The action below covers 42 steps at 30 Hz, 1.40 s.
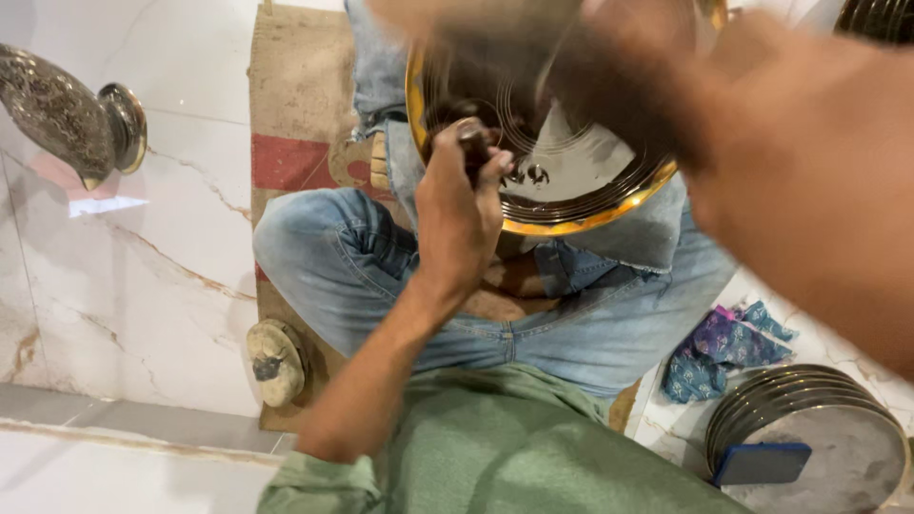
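A round shiny metal plate (571,181) with a golden rim rests tilted over my crossed legs in blue jeans. My left hand (455,205) is closed around a small dark tool (471,143) whose tip presses against the plate's face. My right hand (609,67) is blurred and close to the camera; it grips the plate's upper edge. My right forearm fills the right side of the view and hides part of the plate.
A stack of metal plates (809,428) with a blue block (762,464) on it stands at lower right, beside a patterned blue cloth (719,347). A brown mat (300,124) lies under me. A round pad (276,360) and a metal vessel (71,114) sit on the marble floor.
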Motion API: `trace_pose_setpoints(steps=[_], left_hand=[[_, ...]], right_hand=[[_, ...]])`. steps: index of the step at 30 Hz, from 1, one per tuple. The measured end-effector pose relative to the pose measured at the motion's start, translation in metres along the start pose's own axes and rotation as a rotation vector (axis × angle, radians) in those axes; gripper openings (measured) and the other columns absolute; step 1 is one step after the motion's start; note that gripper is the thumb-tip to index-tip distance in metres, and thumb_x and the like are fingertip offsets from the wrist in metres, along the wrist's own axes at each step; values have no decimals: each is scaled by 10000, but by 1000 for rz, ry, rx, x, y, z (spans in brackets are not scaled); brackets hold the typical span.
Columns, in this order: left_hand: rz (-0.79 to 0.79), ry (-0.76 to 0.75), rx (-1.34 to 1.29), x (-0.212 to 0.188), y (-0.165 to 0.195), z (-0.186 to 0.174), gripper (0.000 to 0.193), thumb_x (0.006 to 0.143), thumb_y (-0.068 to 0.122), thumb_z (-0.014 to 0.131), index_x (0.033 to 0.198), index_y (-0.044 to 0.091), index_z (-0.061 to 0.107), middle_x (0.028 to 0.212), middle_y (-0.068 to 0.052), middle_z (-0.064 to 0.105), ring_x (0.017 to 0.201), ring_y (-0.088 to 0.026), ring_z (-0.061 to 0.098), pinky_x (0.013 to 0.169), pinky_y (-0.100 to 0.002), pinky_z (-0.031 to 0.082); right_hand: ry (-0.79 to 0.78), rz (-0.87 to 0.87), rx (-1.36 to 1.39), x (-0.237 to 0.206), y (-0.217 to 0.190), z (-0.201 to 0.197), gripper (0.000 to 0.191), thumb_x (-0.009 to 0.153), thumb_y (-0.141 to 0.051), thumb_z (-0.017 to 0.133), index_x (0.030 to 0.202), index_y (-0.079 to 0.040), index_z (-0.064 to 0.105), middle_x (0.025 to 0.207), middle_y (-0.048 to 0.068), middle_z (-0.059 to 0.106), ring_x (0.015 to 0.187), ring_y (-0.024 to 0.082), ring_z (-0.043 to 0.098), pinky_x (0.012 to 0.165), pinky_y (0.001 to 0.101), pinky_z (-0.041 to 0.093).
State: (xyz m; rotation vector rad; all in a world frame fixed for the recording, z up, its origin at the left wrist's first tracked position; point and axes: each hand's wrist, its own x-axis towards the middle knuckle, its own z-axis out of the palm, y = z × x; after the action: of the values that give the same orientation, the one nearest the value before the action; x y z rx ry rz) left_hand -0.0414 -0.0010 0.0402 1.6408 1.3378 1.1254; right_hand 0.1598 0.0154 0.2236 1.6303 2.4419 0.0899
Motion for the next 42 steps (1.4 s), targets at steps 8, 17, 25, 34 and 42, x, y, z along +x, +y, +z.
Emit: trace_pose_setpoints(steps=[8, 17, 25, 34, 42], left_hand=[[-119, 148, -107, -22, 5, 10, 322, 994, -5, 652, 1279, -49, 510, 1136, -220, 679, 1014, -346, 701, 880, -424, 569], [-89, 384, -105, -19, -11, 8, 328, 971, -30, 705, 1243, -10, 524, 1148, -143, 652, 1079, -284, 702, 956, -371, 583], [-228, 385, -472, -37, -11, -79, 235, 1073, 45, 647, 1220, 55, 464, 1103, -84, 668, 1049, -223, 749, 889, -336, 652], [-169, 440, -397, -67, 13, -99, 285, 1070, 80, 671, 1246, 52, 449, 1081, -86, 679, 1013, -203, 737, 851, -309, 642], [-175, 309, -501, -45, 14, -66, 263, 1036, 86, 673, 1219, 47, 488, 1056, -68, 675, 970, -195, 748, 806, -299, 648]], right_hand=[[97, -184, -385, -1, -32, -36, 782, 893, -238, 653, 1623, -411, 432, 848, -46, 570, 655, 112, 592, 540, 234, 464], [255, -69, -235, -52, -30, -8, 690, 882, -150, 726, 1515, -327, 520, 800, 6, 605, 652, 175, 628, 564, 308, 501], [542, 738, 1265, -137, -59, 169, 691, 925, -22, 875, 1437, -41, 412, 1091, 75, 612, 930, 181, 644, 848, 321, 568], [503, 937, 1305, -180, -99, 248, 790, 844, -38, 797, 1530, -37, 405, 1213, 95, 607, 1057, 225, 609, 931, 359, 511], [313, 950, 854, -195, -142, 250, 968, 805, -106, 759, 1631, -46, 258, 1309, 295, 428, 1234, 464, 434, 1087, 562, 356]])
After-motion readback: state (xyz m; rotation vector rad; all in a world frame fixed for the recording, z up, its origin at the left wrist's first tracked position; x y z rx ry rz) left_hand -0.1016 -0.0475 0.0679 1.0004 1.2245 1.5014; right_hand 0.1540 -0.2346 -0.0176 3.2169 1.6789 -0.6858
